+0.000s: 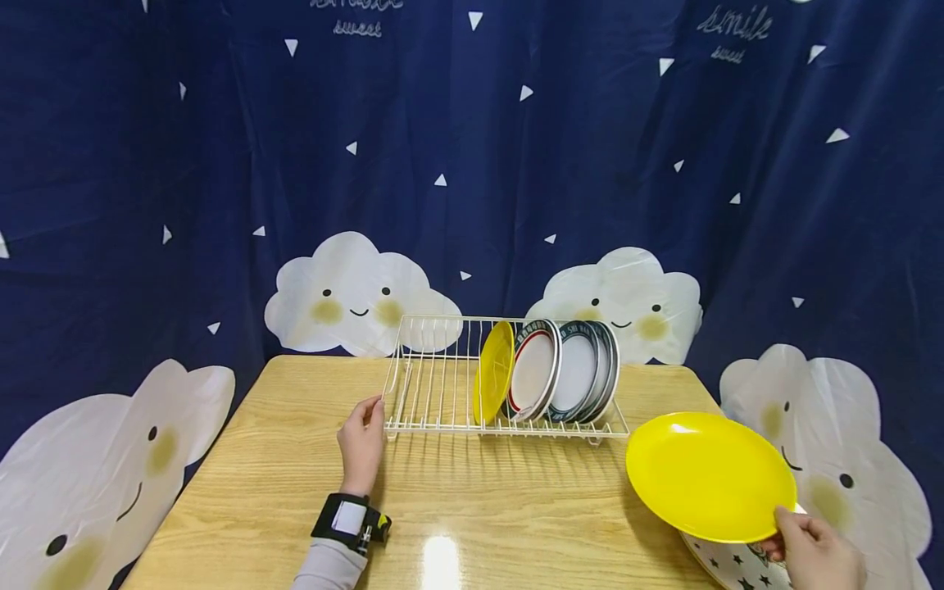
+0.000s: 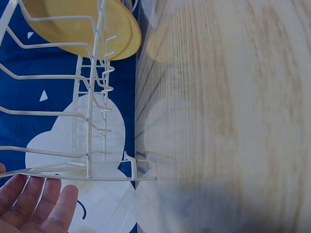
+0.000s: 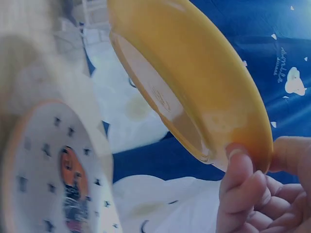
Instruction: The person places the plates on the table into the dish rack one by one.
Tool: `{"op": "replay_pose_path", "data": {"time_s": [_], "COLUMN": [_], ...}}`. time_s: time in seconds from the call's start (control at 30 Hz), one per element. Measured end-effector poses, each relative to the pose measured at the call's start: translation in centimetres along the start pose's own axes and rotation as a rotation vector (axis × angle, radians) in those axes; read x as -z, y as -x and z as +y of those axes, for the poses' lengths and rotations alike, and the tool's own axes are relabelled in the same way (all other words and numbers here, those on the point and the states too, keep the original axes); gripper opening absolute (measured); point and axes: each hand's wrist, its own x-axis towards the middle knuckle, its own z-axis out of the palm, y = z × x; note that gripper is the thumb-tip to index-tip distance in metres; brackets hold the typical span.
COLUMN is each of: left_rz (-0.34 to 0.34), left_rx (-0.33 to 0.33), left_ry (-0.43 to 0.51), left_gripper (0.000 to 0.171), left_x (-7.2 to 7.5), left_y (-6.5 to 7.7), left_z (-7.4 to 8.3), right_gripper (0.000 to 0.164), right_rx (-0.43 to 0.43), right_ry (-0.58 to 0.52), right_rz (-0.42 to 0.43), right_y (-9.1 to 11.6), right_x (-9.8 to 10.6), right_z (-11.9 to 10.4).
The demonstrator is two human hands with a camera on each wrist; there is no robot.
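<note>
A yellow plate (image 1: pixel 711 475) is held up over the table's right side, my right hand (image 1: pixel 819 553) pinching its near right rim. The right wrist view shows its underside, thumb on one face and fingers on the other. Beneath it lies a white plate with black stars (image 3: pixel 36 160), partly covered in the head view. With its fingers at the front left corner, my left hand (image 1: pixel 361 447) grips the white wire dish rack (image 1: pixel 442 428). Standing in the rack are a yellow plate (image 1: pixel 494 373), a red-ringed plate (image 1: pixel 533 373) and several dark-green-rimmed plates (image 1: pixel 575 373).
The rack stands near the far edge of a light wooden table (image 1: pixel 516 508). Behind and beside the table hangs a dark blue curtain (image 1: pixel 472 205) printed with clouds. My left wrist wears a black strap (image 1: pixel 342 520).
</note>
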Motion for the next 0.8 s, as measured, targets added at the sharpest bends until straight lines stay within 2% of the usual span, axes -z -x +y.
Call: {"op": "replay_pose_path", "data": {"time_s": [0.17, 0.33, 0.4, 0.47, 0.57, 0.6, 0.8], "left_rz": [-0.004, 0.0, 0.003, 0.006, 0.006, 0.007, 0.017], "left_rx": [-0.009, -0.003, 0.002, 0.001, 0.001, -0.001, -0.011], "left_ry": [0.008, 0.0, -0.003, -0.006, -0.004, -0.004, -0.007], "left_gripper": [0.026, 0.026, 0.025, 0.025, 0.025, 0.026, 0.024], "left_x": [0.1, 0.2, 0.3, 0.3, 0.3, 0.3, 0.1], "left_y": [0.0, 0.1, 0.1, 0.1, 0.1, 0.0, 0.0], "left_z": [0.1, 0.0, 0.0, 0.0, 0.1, 0.1, 0.2], "right_gripper": [0.045, 0.048, 0.04, 0.03, 0.03, 0.032, 0.03], "right_rx": [0.025, -0.019, -0.04, -0.032, 0.014, 0.033, 0.161], "right_ry": [-0.056, -0.138, -0.222, -0.359, -0.542, -0.572, -0.587], "right_rz": [0.093, 0.101, 0.094, 0.091, 0.091, 0.093, 0.107], "right_y": [-0.3, -0.6, -0.7, -0.7, -0.7, -0.6, -0.2], "right_x": [1.5, 2.2, 2.3, 2.4, 2.2, 2.0, 0.8], "right_z": [-1.1, -2.7, -3.4, -4.1, -5.1, -5.5, -8.1]}}
